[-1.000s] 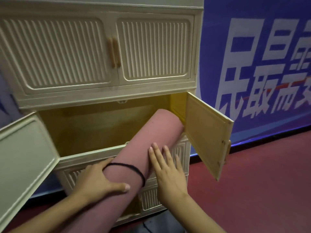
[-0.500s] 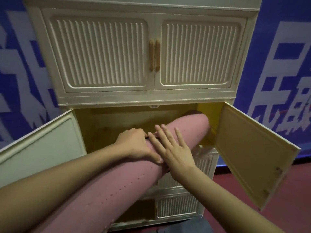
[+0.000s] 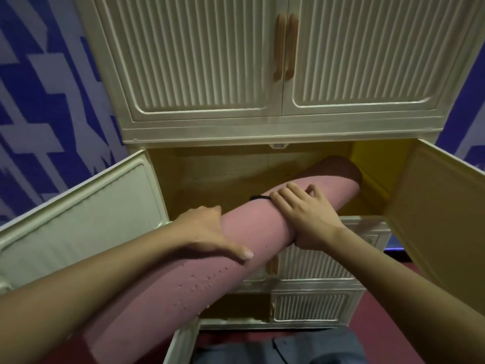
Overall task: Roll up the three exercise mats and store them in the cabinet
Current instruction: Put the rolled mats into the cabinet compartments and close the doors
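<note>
A rolled pink mat (image 3: 236,232) lies tilted, its far end inside the open middle compartment of the cream cabinet (image 3: 262,132) and its near end sticking out towards the person. A black band (image 3: 259,197) circles the roll just beside the right hand (image 3: 307,219), whose fingers curl over the top of the mat, thumb underneath — gripping it. The left hand (image 3: 207,232) holds the roll lower down, thumb lying across the top, fingers wrapped round the far side. Both compartment doors — the left door (image 3: 78,219) and the right door (image 3: 441,219) — stand swung open. The upper doors are closed, and a blue-and-white banner (image 3: 47,101) hangs behind
</note>
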Available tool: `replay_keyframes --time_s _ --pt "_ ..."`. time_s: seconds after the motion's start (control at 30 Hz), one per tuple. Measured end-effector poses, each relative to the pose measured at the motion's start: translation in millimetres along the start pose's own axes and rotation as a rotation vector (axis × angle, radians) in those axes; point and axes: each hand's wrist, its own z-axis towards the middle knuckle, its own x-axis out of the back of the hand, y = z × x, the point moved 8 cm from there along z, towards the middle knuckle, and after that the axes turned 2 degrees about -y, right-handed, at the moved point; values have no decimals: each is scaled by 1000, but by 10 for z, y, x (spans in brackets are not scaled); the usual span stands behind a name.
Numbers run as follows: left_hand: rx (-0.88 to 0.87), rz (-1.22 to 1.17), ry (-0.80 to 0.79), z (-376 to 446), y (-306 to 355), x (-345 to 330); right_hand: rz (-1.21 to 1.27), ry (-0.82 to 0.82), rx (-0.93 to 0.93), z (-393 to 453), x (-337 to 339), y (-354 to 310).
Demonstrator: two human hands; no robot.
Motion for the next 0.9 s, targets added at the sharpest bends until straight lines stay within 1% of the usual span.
replay_keyframes --time_s 0.07,0.13,0.23,0.3,0.4,0.47,0.5,0.53,0.6,0.67,0.7,0.77,0.9 --pt "-18 28 66 5 41 162 1 6 -5 15 20 64" --pt "-70 85 146 37 226 375 29 26 -49 2 50 180" --pt "-151 186 253 139 569 690 55 31 -165 -84 35 460" --pt "-194 205 298 266 760 837 45 16 -256 -145 -7 673" --pt "-282 186 416 373 1072 945 67 -14 -383 -141 -78 857" --pt "-338 273 467 385 1238 843 59 -60 -425 -28 -121 832" --pt "-342 351 441 399 1267 719 53 -87 -436 33 -139 814" --pt "-320 437 382 422 1232 581 59 -119 -449 89 -157 817" --pt "-228 573 312 513 1018 408 80 -177 -474 147 -173 875" --pt "-146 613 351 577 795 444 77 -207 -482 169 -157 937" --pt "-139 598 384 601 741 499 74 -217 -481 184 -143 960" --pt "-195 573 457 617 760 626 69 -231 -472 210 -107 990" --pt "-300 584 608 617 864 859 57 -184 -494 252 -26 1158"
